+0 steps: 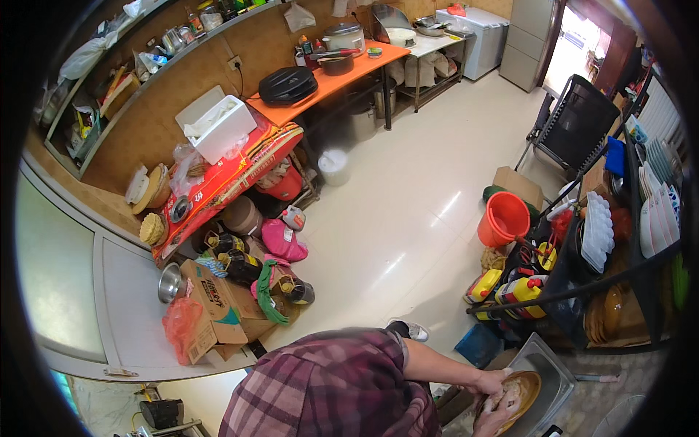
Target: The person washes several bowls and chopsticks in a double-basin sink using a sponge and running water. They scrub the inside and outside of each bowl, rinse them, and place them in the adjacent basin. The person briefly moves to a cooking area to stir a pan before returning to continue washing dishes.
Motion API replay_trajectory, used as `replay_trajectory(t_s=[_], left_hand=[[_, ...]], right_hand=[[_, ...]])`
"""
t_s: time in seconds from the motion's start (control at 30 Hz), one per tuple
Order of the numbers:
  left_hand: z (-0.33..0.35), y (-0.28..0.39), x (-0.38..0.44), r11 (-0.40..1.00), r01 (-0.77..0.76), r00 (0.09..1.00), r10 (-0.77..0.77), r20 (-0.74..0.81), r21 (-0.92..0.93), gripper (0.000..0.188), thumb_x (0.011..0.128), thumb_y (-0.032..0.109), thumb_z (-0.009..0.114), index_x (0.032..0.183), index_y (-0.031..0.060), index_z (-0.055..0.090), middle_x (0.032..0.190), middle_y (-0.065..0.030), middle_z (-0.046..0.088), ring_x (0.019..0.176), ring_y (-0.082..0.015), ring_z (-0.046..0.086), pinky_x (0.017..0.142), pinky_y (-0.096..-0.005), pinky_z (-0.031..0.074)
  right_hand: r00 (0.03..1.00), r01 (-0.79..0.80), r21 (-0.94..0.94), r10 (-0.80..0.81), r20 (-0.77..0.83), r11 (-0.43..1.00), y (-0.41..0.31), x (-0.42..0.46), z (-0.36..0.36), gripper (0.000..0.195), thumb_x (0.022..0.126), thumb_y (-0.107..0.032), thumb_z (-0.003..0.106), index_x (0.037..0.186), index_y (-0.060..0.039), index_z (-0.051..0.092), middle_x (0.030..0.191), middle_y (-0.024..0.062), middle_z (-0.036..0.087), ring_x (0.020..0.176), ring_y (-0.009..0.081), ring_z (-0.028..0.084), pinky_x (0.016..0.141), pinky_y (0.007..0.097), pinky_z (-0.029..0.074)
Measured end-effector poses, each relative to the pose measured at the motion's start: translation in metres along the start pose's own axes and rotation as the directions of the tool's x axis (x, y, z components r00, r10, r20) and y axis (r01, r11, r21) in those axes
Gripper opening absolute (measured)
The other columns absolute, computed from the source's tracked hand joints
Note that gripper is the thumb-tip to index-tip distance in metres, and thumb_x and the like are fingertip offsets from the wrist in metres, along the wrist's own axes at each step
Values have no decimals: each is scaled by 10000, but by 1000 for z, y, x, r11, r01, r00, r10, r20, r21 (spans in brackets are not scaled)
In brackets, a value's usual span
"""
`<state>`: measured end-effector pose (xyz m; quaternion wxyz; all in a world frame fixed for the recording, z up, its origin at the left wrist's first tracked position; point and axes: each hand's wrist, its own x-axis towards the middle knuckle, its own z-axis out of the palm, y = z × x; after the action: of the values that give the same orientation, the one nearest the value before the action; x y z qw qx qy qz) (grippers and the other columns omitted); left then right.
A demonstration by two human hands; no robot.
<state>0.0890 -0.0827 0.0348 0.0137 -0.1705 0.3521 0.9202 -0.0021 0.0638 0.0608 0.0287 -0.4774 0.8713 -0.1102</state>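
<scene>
At the lower right, both hands are at a brown shallow bowl, tilted over a stainless steel sink. My left hand grips the bowl's upper left rim. Lower down, my right hand reaches into the bowl with its fingers around a pale, soft, wet-looking thing. Whether that is a cloth or foam cannot be made out. The right forearm is mostly hidden by the plaid shirt and the frame's edge.
A black rack with stacked dishes and yellow bottles stands beyond the sink. Near it are a red bucket, a blue bin and a black folding chair. Behind me sit an open cardboard box and an orange table.
</scene>
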Motion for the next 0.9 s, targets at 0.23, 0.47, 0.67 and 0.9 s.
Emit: replay_trajectory(t_s=[0.23,0.47,0.67,0.9], left_hand=[[0,-1,0,995,22,1000,-20,-22,94,884,757,-59,574,1534,179,226,1313,-208,517,1057,-366,640,629,-480,627],[13,23,-8,990,65,995,-56,-77,122,1009,780,-39,612,1603,161,63,1436,-240,422,1117,-452,613,611,-575,610],[0,-34,50,983,-37,999,38,-2,183,967,828,10,625,1600,162,64,1445,-237,421,1134,-465,610,530,-627,598],[31,2,3,990,86,995,-91,37,110,946,807,-6,611,1582,189,104,1295,-211,527,1056,-401,634,537,-534,580]], right_hand=[[961,-253,444,276,13,860,-54,29,-55,477,892,-284,712,1292,-36,639,1230,241,647,1111,408,613,979,475,477],[994,109,112,-110,4,988,26,2,-6,543,902,-222,688,1404,-52,570,1366,237,587,1269,404,540,1105,466,396],[999,-42,310,32,38,950,34,1,6,512,852,-42,663,1358,3,594,1258,239,590,1150,407,580,1000,428,456],[983,-129,238,155,-94,963,53,0,-1,495,848,-47,665,1337,15,613,1260,258,584,1154,411,592,1003,438,467]])
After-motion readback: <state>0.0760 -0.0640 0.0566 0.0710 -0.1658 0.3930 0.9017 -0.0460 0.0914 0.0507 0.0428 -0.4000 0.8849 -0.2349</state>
